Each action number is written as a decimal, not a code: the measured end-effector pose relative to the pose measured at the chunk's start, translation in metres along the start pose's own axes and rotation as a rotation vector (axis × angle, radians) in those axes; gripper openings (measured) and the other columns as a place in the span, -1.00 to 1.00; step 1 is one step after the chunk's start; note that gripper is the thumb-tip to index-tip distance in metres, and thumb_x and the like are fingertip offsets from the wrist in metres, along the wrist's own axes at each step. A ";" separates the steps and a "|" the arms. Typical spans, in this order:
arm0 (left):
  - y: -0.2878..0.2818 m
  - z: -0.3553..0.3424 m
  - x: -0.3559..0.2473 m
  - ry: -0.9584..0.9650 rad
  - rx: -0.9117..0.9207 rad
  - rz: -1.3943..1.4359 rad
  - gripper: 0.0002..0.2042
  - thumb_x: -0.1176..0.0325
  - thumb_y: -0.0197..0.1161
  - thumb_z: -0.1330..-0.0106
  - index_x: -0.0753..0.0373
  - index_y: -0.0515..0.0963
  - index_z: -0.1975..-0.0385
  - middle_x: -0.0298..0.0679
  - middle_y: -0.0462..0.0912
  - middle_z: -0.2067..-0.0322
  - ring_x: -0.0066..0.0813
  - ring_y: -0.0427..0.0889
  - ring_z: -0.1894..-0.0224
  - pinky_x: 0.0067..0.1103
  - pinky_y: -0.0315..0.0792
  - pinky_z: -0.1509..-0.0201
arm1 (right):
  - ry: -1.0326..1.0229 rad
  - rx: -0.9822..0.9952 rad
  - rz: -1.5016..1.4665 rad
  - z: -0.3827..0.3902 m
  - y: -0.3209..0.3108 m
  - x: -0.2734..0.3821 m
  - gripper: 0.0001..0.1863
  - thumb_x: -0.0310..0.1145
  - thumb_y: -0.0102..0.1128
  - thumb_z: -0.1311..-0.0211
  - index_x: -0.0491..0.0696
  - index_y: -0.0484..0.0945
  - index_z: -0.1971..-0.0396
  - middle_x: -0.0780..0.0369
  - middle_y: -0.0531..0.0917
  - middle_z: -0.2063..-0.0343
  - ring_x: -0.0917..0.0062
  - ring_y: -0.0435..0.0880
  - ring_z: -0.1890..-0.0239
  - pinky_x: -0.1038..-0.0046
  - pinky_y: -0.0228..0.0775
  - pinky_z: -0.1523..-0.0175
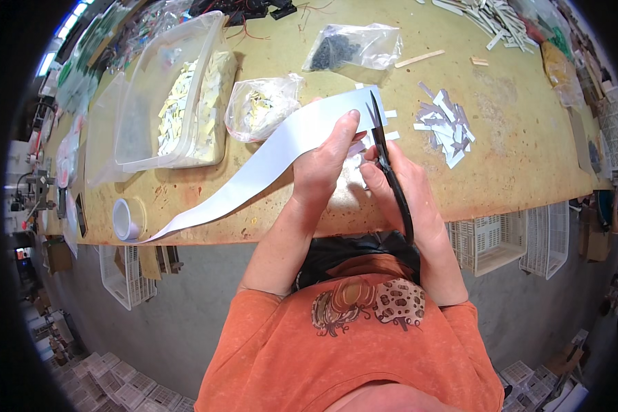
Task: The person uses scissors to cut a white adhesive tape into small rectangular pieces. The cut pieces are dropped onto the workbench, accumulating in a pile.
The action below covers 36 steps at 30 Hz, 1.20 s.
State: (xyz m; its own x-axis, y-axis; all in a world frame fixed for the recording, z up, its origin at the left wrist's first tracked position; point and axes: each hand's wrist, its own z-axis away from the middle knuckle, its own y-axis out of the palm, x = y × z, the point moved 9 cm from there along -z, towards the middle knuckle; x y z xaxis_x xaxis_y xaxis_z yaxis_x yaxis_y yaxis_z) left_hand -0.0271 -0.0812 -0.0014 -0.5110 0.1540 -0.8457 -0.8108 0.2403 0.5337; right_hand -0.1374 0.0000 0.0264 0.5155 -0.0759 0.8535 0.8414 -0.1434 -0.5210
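Note:
A wide white strip [244, 177] runs from a roll of white tape [121, 218] at the table's front left up to my left hand [327, 154]. My left thumb presses on top of the strip near its far end. In my right hand [404, 184] is a pair of black scissors [389, 168], the blades lying across the strip's end and slightly apart. Narrow white pieces stick out just right of the blades. Under and between my hands lie more white pieces, partly hidden. Farther right is a loose pile of cut white and grey strips [448, 127].
At the left stands a clear plastic bin [127, 147] of small yellow and white pieces. Beside it lies a clear bag [262, 106] with similar pieces. A bag of dark parts [350, 47] and a thin wooden stick [419, 59] lie farther back. Plastic crates [494, 240] sit below the table edge.

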 end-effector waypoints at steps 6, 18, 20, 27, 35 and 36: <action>-0.005 -0.003 0.008 -0.019 0.005 -0.013 -0.85 0.43 0.27 -0.39 0.30 0.53 0.12 -0.28 0.64 0.25 -0.60 0.64 0.26 -0.62 0.62 0.17 | -0.046 -0.036 0.013 -0.002 0.000 -0.001 -0.43 0.15 0.22 -0.29 -0.13 0.47 0.15 0.04 0.65 0.55 0.03 0.71 0.36 0.16 0.51 0.29; -0.004 -0.003 0.005 0.016 -0.011 -0.050 -0.86 0.43 0.28 -0.41 0.27 0.53 0.12 -0.31 0.64 0.24 -0.62 0.64 0.27 -0.62 0.60 0.18 | -0.064 -0.066 0.074 0.000 0.001 -0.007 -0.51 0.08 0.23 -0.34 -0.13 0.49 0.24 0.05 0.61 0.53 0.20 0.67 0.45 0.31 0.46 0.31; -0.004 -0.003 0.006 0.015 -0.013 -0.053 -0.86 0.43 0.28 -0.41 0.28 0.53 0.12 -0.31 0.64 0.25 -0.62 0.64 0.27 -0.63 0.60 0.18 | -0.069 -0.073 0.074 0.000 0.001 -0.006 -0.51 0.08 0.24 -0.33 -0.13 0.50 0.25 0.05 0.61 0.54 0.18 0.67 0.46 0.31 0.46 0.33; 0.000 -0.001 -0.002 0.051 -0.015 -0.062 -0.87 0.44 0.27 -0.41 0.29 0.52 0.13 -0.31 0.63 0.25 -0.61 0.64 0.26 -0.62 0.61 0.17 | -0.075 -0.116 0.120 -0.001 -0.001 -0.004 -0.48 0.12 0.32 -0.23 -0.11 0.48 0.32 0.07 0.63 0.60 0.06 0.70 0.47 0.17 0.50 0.40; -0.001 -0.003 0.000 0.029 0.019 -0.076 -0.88 0.44 0.25 -0.41 0.30 0.52 0.14 -0.30 0.63 0.26 -0.59 0.64 0.25 -0.60 0.59 0.18 | 0.028 0.018 -0.166 -0.001 0.007 -0.014 -0.50 0.09 0.11 -0.42 -0.15 0.53 0.22 0.14 0.65 0.58 0.39 0.65 0.55 0.41 0.44 0.43; -0.004 -0.004 0.003 -0.005 0.039 -0.071 -0.88 0.43 0.23 -0.42 0.30 0.53 0.15 -0.29 0.63 0.26 -0.58 0.64 0.25 -0.59 0.58 0.20 | 0.083 0.089 -0.254 0.001 0.010 -0.018 -0.50 0.08 0.03 -0.48 -0.15 0.54 0.15 0.19 0.66 0.57 0.51 0.62 0.57 0.50 0.42 0.43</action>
State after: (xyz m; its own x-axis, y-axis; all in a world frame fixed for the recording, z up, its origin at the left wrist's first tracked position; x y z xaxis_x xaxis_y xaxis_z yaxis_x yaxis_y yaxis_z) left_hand -0.0266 -0.0858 -0.0058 -0.4514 0.1405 -0.8812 -0.8330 0.2877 0.4725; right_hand -0.1378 0.0005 0.0055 0.2741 -0.1293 0.9530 0.9549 -0.0812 -0.2857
